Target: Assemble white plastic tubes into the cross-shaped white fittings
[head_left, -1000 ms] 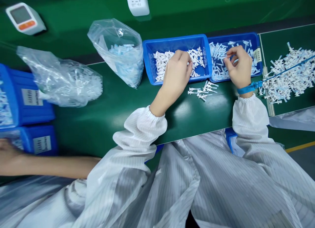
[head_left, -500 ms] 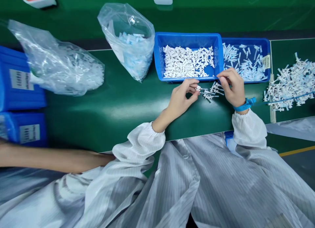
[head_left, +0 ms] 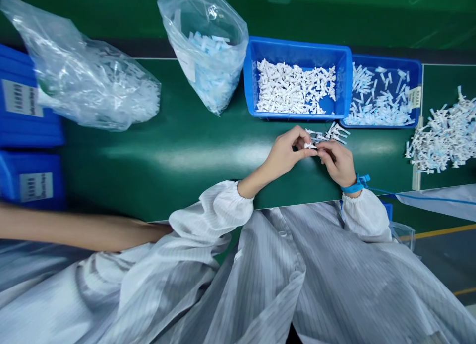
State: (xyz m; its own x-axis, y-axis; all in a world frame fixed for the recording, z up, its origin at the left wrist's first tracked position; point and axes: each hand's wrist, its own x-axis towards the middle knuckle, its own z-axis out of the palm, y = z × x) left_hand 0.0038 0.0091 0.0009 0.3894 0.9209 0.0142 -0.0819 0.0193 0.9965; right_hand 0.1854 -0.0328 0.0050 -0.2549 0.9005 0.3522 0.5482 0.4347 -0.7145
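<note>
My left hand (head_left: 288,150) pinches a small white plastic part (head_left: 309,145) between thumb and fingers. Touching its right end are the fingertips of my right hand (head_left: 336,160), closed in a pinch; what they hold is too small to make out. Just beyond both hands, several white parts with pale tubes (head_left: 336,133) lie in a small pile on the green table (head_left: 201,155). A blue bin of white parts (head_left: 297,117) stands behind the hands, and a second blue bin with pale blue tubes (head_left: 383,126) adjoins it on the right.
A large heap of white and pale blue pieces (head_left: 442,136) lies at the right. Clear bags, one of pale blue pieces (head_left: 219,71) and one of whitish pieces (head_left: 122,96), rest at the left. Blue boxes (head_left: 29,136) and another person's bare arm (head_left: 74,227) are at the left edge.
My right hand has come down and left from the bin's edge to meet my left hand. My left hand still holds the white part. The camera view has shifted slightly.
</note>
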